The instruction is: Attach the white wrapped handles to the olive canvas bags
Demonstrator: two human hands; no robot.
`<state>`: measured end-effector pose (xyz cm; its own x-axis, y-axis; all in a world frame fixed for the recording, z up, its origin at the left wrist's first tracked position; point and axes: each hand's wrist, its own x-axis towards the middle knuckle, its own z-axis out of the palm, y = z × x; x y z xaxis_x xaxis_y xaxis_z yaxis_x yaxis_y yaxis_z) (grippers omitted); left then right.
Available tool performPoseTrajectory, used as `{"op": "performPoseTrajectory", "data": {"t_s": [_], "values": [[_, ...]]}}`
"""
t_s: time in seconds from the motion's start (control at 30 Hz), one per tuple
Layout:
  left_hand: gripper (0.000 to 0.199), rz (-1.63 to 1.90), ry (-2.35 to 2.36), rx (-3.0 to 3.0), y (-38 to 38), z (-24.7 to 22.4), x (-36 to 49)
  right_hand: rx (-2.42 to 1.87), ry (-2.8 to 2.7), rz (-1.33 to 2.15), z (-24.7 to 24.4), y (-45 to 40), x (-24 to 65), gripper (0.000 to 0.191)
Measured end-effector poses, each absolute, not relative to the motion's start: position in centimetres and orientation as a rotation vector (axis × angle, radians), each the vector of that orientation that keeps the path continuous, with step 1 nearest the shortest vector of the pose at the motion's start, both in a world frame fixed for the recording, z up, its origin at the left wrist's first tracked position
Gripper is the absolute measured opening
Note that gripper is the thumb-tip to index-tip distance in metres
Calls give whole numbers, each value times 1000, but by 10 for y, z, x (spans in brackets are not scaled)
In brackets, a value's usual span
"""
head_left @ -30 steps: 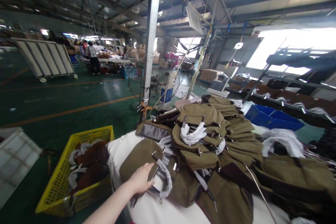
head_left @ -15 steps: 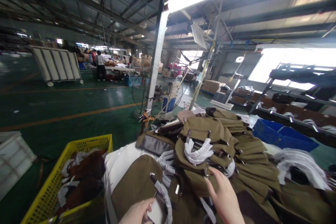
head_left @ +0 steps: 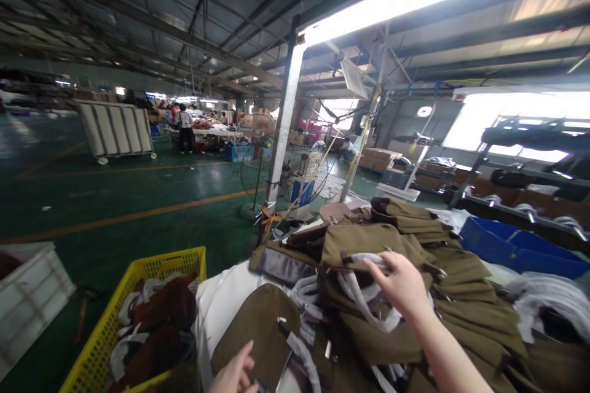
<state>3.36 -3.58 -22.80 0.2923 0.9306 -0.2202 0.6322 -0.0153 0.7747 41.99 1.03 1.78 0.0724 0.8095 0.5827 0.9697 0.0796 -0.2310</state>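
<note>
Olive-green canvas bags lie heaped on a white-covered table. My right hand (head_left: 403, 285) is closed on the wrapped handle (head_left: 364, 304) of an olive bag (head_left: 362, 242) at the top of the front stack. White wrapping covers this handle, which hangs in a loop below my fingers. At the bottom edge, my left hand (head_left: 236, 371) holds nothing visible, its fingers apart. It hovers by the rounded olive bag piece (head_left: 260, 331); whether it touches the cloth I cannot tell. Just right of it lies another wrapped strap (head_left: 302, 353).
A yellow crate (head_left: 177, 258) with brown wrapped goods stands left of the table. Behind the table are a metal post (head_left: 284, 116) and a large floor fan (head_left: 318, 175). Blue bins (head_left: 520, 249) sit at right. A wheeled cart (head_left: 117, 129) and people are farther back.
My right hand has moved up and taken hold of the wrapped handle, shifting it. My left hand has let go of the lower strap and moved left. The view has tilted slightly up.
</note>
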Motion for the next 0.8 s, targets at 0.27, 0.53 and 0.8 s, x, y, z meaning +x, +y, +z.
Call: {"op": "performPoseTrajectory", "data": {"t_s": [0.27,0.53,0.8], "values": [[61,856,918,2078,-61,-7,57,-1500,-1624,493,61,-113,331,35],[41,41,474,1529,-95,-93,143,-1690,-1871,505,7,-154,349,44],[45,276,1034,460,-110,-197,180,-1725,-2173,1023,-38,-196,289,24]]}}
